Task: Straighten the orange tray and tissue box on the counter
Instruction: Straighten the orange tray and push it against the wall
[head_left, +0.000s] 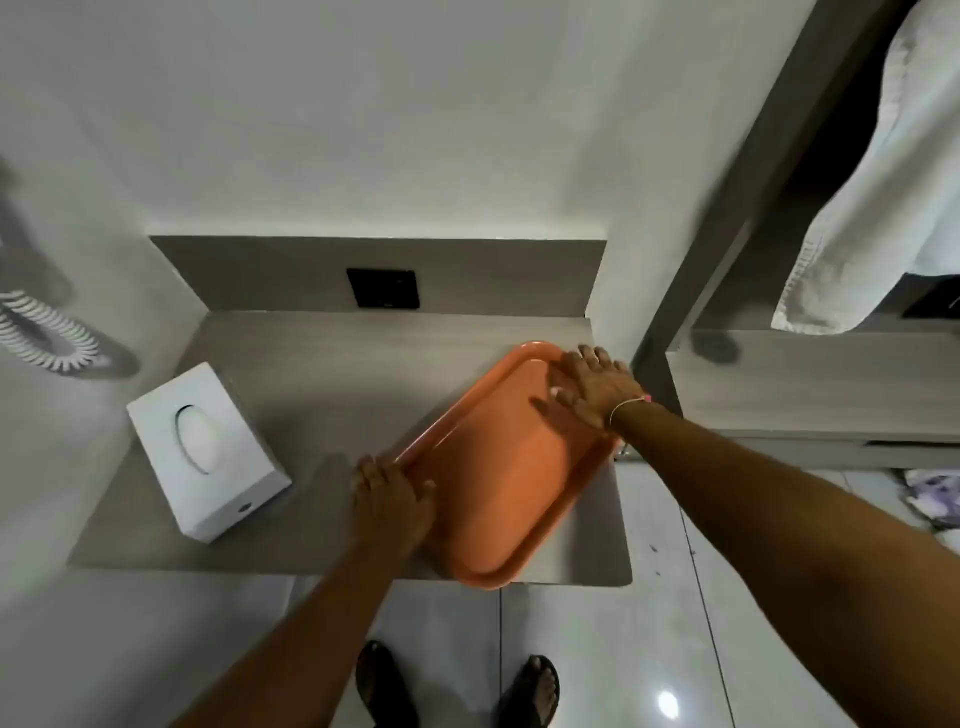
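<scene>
The left hand (392, 493) lies flat, fingers spread, against the near left rim of the skewed orange tray (511, 467) on the tabletop (322, 364); the right hand (597, 387) presses open on its far corner, gripping nothing; left of both sits the tilted tissue box (205, 444)

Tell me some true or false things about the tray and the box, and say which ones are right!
1. The orange tray lies crooked on the counter. True.
2. Something is piled on the tray. False: only the right hand is on it.
3. The left hand is at the tray's edge. True.
4. The tissue box sits on the tray. False: it sits apart, to the tray's left.
5. A hand holds the tissue box. False: neither touches it.
</scene>
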